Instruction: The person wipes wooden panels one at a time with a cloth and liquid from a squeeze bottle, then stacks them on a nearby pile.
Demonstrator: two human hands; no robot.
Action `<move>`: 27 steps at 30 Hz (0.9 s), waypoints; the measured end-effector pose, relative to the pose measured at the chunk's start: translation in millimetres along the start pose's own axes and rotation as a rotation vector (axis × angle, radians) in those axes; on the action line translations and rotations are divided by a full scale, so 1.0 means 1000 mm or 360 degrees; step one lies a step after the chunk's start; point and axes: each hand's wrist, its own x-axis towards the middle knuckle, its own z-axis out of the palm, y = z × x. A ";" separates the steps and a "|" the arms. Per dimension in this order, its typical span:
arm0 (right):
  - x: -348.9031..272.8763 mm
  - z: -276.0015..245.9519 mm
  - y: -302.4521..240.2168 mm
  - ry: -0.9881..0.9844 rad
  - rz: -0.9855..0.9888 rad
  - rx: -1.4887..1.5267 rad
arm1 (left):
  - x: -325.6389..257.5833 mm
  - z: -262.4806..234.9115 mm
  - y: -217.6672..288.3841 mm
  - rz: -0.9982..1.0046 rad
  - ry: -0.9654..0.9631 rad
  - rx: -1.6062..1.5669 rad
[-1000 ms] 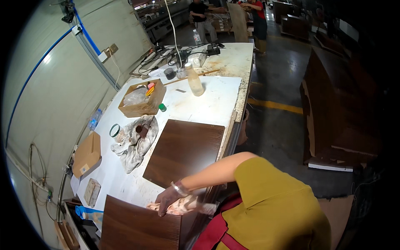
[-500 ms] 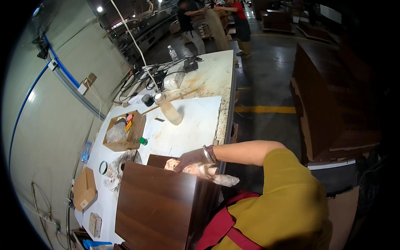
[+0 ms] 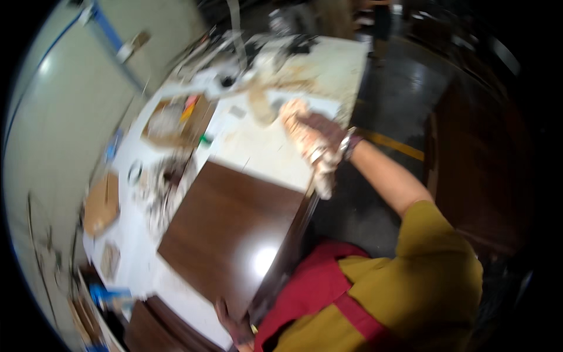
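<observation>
A dark brown wooden box-like piece (image 3: pixel 234 223) lies on the near part of the white table, its broad smooth face turned up and catching a bright glare. My right hand (image 3: pixel 325 130), in a dark glove with a bracelet at the wrist, is closed on a stained, pinkish-white rag (image 3: pixel 308 141). Hand and rag are above the table's right edge, beyond the wooden piece and apart from it. At the near corner of that piece is my gloved left hand (image 3: pixel 234 325), its fingers about the corner. Blur and the lower picture edge hide part of its grip.
An open cardboard box (image 3: pixel 202 123) with bags and small items stands at the left, a pale bottle (image 3: pixel 260 102) beyond. Crumpled cloth (image 3: pixel 161 193), a cardboard piece (image 3: pixel 101 205) and a small block (image 3: pixel 109 260) lie along the left. Cables (image 3: pixel 299 44) crowd the far end.
My right hand has lifted the rag off the wooden piece and moved it away, up and right. My left hand has come into view at the near corner. The whole view has shifted and blurred.
</observation>
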 end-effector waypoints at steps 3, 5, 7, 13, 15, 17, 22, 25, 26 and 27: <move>0.028 0.054 -0.060 0.0053 0.1010 0.1122 | 0.008 0.002 -0.050 -0.0146 0.0107 -0.0366; 0.028 0.109 -0.104 -0.0271 0.0969 0.0490 | 0.014 -0.005 -0.056 0.0332 0.0021 0.0292; 0.000 0.196 -0.120 -0.0675 0.0135 -0.0081 | 0.022 0.001 -0.019 -0.0998 0.0126 -0.1435; -0.031 0.331 -0.023 -0.0489 -0.0257 -0.0579 | 0.016 -0.006 -0.062 -0.1004 0.0005 -0.1297; 0.033 0.276 0.003 -0.1076 0.1066 -0.0479 | 0.016 -0.008 -0.036 -0.0931 0.0016 -0.1266; 0.030 0.265 0.004 -0.0732 0.0920 -0.0472 | 0.022 -0.011 -0.030 -0.0853 -0.0059 -0.1172; -0.032 0.303 -0.077 -0.1412 0.0109 -0.0712 | 0.030 -0.015 -0.043 -0.0696 -0.0179 -0.0706; 0.002 0.289 -0.049 -0.1070 0.0851 -0.0266 | 0.029 -0.020 -0.058 -0.0646 -0.0317 -0.0501; 0.019 0.277 -0.034 -0.0861 0.1246 0.0019 | 0.033 -0.020 -0.060 -0.0564 -0.0379 -0.0378; 0.041 0.269 -0.023 -0.0609 0.1572 0.0274 | 0.034 -0.021 -0.060 -0.0534 -0.0351 -0.0416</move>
